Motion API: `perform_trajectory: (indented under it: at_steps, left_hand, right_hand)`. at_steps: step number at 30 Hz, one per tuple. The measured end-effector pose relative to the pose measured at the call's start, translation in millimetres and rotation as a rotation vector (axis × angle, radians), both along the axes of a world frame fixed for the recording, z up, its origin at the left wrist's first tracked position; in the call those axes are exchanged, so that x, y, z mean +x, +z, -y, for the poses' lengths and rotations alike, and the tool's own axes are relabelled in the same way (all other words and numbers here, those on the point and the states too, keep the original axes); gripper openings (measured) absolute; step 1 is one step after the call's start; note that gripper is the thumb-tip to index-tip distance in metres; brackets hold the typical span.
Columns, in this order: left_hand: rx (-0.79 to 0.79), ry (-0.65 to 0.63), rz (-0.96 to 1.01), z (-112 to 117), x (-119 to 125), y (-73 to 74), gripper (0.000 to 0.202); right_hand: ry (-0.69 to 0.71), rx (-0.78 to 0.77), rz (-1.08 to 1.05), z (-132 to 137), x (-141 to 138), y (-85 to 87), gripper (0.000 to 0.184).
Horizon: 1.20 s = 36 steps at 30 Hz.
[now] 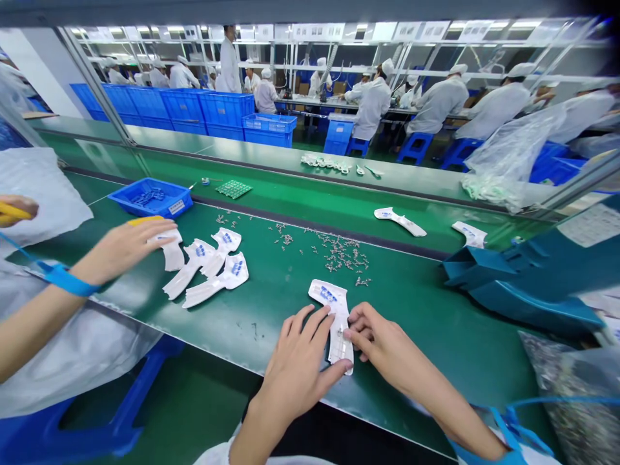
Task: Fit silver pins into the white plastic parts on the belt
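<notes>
My left hand (295,361) and my right hand (382,339) hold a white moulded plastic part (334,310) with a blue printed mark, lying on the green conveyor belt (416,342). Fingers of both hands press its lower stem from either side. Small silver screws (341,253) lie scattered on the belt above my hands. To the left, a co-worker's hand (128,248) rests on a white part (172,252) near several similar parts (213,271).
A blue tray (150,197) of small parts and a green grid board (234,188) sit on the belt. A teal chute (508,278) stands at right, above a bag of screws (566,400). Blue crates (184,106) and white-coated workers fill the background.
</notes>
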State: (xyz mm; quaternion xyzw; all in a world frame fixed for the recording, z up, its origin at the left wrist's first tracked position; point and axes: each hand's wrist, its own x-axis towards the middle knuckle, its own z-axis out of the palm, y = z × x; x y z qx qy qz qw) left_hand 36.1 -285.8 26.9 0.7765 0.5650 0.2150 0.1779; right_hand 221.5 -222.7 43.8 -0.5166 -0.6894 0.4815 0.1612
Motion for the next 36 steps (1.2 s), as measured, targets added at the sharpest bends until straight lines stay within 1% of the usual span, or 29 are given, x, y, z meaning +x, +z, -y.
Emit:
perform_trajectory:
  at_steps: [4,6,8,11,13,16,18,20,21,22,23,25,27,29,31,33,35,36]
  left_hand:
    - [0.01,0.01,0.019,0,-2,-2.6,0.062]
    - [0.013,0.005,0.036,1,-3,-3.2,0.062]
    - [0.012,-0.001,0.05,1,-4,-3.3,0.062]
    - [-0.005,0.005,0.06,0,-4,-2.9,0.062]
    - [-0.025,0.01,0.072,0,-4,-2.7,0.062]
    - [-0.04,0.018,0.113,0,-6,-2.2,0.063]
    - [-0.026,0.038,0.151,1,-7,-1.4,0.065]
    - [0.004,0.078,0.194,3,-8,-0.6,0.067]
    - [0.013,0.107,0.216,4,-8,-0.6,0.067]
    - [0.02,0.14,0.239,5,-8,-1.2,0.066]
    - [0.026,0.172,0.26,5,-8,-2.6,0.064]
    - [0.046,0.216,0.292,6,-7,-7.8,0.059]
    - [0.081,0.22,0.302,4,-6,-15.7,0.056]
    - [0.107,0.219,0.297,2,-4,-24.1,0.053]
    - [0.127,0.229,0.298,1,-1,-30.0,0.051]
    - [0.15,0.235,0.311,1,1,-31.1,0.048]
    - [0.173,0.249,0.323,1,-2,-26.2,0.045]
    - [0.19,0.269,0.318,1,-7,-22.0,0.043]
  right_hand:
    - [-0.166,-0.253,-0.261,-1,0,-5.2,0.046]
    - [-0.226,-0.333,-0.338,0,-2,-6.3,0.055]
    - [-0.196,-0.34,-0.356,0,-5,-7.6,0.054]
    - [-0.09,-0.271,-0.333,0,-9,-7.5,0.046]
    - [-0.058,-0.269,-0.351,0,-11,-3.0,0.043]
    - [-0.042,-0.351,-0.431,1,-13,9.5,0.04]
    - [-0.043,-0.406,-0.448,-6,-14,17.5,0.039]
    - [-0.049,-0.411,-0.442,-25,-14,22.0,0.039]
    - [-0.059,-0.384,-0.436,-40,-13,22.6,0.038]
    - [-0.08,-0.321,-0.426,-60,-11,22.5,0.037]
    - [-0.109,-0.238,-0.414,-83,-9,21.9,0.036]
    - [-0.204,-0.015,-0.297,-132,-3,20.9,0.033]
    - [-0.256,0.096,-0.254,-176,7,21.2,0.032]
    - [-0.287,0.188,-0.196,-203,17,20.8,0.032]
    - [-0.281,0.279,-0.12,-210,28,16.5,0.028]
    - [-0.23,0.344,-0.056,-199,37,7.1,0.023]
    - [-0.111,0.405,0.003,-181,44,-5.5,0.023]
    - [-0.039,0.458,0.057,-172,47,-11.9,0.024]
